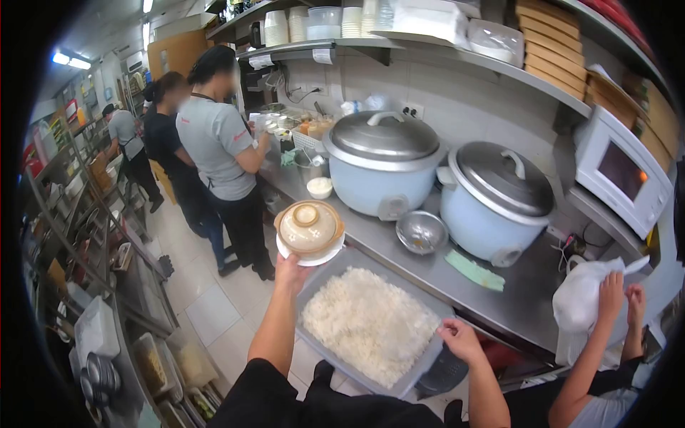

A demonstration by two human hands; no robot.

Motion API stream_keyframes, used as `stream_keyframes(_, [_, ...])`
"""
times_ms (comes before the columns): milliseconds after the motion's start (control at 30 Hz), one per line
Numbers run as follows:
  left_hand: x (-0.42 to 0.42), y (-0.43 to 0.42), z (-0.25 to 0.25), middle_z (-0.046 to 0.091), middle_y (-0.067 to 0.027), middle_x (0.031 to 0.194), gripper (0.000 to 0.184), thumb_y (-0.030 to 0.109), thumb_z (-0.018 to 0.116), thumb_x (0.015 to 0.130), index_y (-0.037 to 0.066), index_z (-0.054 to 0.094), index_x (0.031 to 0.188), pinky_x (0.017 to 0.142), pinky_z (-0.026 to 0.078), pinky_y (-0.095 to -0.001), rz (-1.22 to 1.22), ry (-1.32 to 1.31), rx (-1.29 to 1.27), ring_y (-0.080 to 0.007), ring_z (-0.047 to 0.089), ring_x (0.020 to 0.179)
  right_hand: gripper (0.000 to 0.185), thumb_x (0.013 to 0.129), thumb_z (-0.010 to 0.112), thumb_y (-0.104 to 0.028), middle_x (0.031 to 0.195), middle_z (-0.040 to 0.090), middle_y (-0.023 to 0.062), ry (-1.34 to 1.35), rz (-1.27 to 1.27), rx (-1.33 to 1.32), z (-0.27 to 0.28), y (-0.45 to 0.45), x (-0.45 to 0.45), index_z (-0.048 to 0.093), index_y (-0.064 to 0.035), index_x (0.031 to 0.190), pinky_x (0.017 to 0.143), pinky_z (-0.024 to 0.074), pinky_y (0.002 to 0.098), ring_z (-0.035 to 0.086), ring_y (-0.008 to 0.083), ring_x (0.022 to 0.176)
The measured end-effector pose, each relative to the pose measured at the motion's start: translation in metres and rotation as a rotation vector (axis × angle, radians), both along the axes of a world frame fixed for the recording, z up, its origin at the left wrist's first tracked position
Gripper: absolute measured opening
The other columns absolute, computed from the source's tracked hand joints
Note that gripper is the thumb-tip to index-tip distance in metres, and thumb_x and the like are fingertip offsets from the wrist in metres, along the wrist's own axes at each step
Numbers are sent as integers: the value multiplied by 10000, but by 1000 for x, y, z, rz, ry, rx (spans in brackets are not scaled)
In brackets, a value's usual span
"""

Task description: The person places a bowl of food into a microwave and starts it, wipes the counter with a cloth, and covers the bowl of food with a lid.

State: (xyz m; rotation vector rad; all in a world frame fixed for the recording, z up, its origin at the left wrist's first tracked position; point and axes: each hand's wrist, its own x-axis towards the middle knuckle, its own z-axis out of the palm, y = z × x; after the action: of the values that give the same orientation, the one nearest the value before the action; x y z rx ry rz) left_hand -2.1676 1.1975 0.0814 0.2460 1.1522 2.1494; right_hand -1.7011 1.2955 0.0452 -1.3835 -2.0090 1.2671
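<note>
My left hand (289, 274) holds up a white plate (330, 257) from below. On the plate sits a tan, lidded clay pot (308, 227) with a round knob and small pale flower marks. In front of me is a grey plastic tub (410, 282) heaped with cooked white rice (371, 324). By the tub's right side, my right hand (462, 339) has its fingers curled together. What is between those fingertips, if anything, is too small to make out.
Along the steel counter (371, 239) stand two large rice cookers (385, 167), (492, 203), a metal bowl (422, 232), a small white bowl (320, 187) and a green cloth (474, 269). Co-workers (217, 135) stand at left. At right, another person's hands (611, 296) hold a white bag (581, 299).
</note>
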Motion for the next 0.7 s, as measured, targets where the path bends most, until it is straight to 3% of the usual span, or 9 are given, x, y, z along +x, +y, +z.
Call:
stream_keyframes(67, [-52,18,-10,505,-159,1368,558,-32,364,921,189,313,1431,921,546,-525,26,-3,41,-359,618,1141,570,817,743,-419,1108,669,193,-106,24,41,12,10,-61,645,-7,1199,869,517,378,650,288,980])
stream_keyframes(100, [-82,30,-12,505,-161,1366,549,-30,369,922,180,316,1427,920,548,-527,21,0,40,-360,619,1141,605,802,754,-413,1256,592,236,-201,59,74,27,17,-89,624,7,1216,948,481,413,595,337,1111])
stream_keyframes(167, [-129,36,-32,505,-164,1363,532,-24,379,925,164,323,1419,916,552,-529,8,-18,-4,-363,619,1139,709,781,765,-421,1387,467,295,-309,53,281,12,45,-127,559,48,1272,1039,414,447,501,405,1238])
stream_keyframes(267, [-192,59,-46,533,-153,1328,508,-14,396,927,154,331,1402,895,561,-520,18,-48,-61,-353,635,1112,778,785,757,-400,1420,397,349,-647,-51,415,-8,81,-162,480,89,1322,1097,356,458,419,455,1308])
stream_keyframes(400, [-260,89,-58,559,-122,1302,489,1,403,937,175,349,1391,863,555,-487,11,-80,-96,-330,648,1082,725,813,716,-345,1429,378,371,-850,-143,327,-19,96,-188,463,72,1349,1103,369,446,395,483,1328])
stream_keyframes(533, [-305,114,-70,575,-105,1277,487,22,418,948,197,349,1397,830,549,-448,8,-117,-112,-295,658,1041,661,840,693,-294,1399,419,347,-891,-205,327,-23,100,-196,458,66,1342,1055,417,446,442,463,1289])
stream_keyframes(700, [-337,137,-84,542,-106,1322,504,18,416,947,192,343,1415,844,548,-480,30,-174,-104,-320,635,1096,606,829,715,-262,1330,487,295,-960,-204,403,-31,104,-193,490,57,1293,964,480,452,525,440,1192])
